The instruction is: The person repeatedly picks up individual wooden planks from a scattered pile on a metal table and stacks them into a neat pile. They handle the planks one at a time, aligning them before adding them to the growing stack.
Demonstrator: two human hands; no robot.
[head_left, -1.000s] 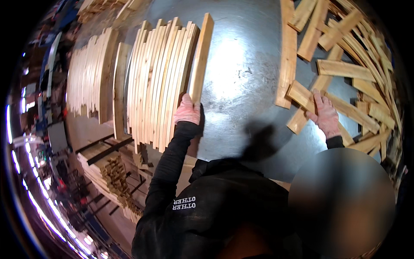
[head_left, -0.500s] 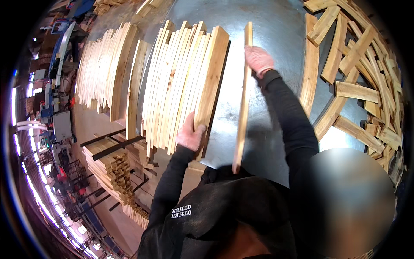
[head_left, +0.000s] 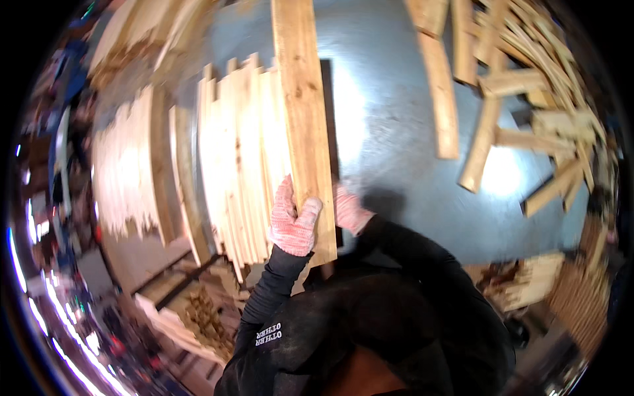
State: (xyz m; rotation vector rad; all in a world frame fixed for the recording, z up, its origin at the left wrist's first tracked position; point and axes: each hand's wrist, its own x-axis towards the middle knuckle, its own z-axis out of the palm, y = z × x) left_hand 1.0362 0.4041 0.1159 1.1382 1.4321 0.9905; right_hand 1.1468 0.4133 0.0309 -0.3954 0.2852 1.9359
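While a grey metal surface spreads toward one o'clock, I see pale wooden strips rowed at ten, loose brown wooden pieces at two. A flat light-brown wooden board runs up to twelve, grasped by my pink-gloved left hand; my pink-gloved right hand is partly hidden behind it, its hold I cannot tell.

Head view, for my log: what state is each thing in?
Wide board: held, broad face toward camera
Left grip: closed on wide board
Right grip: at board's right edge, partly hidden
Board row: side by side, ends uneven
Loose pieces: scattered, overlapping
Metal table: partly covered
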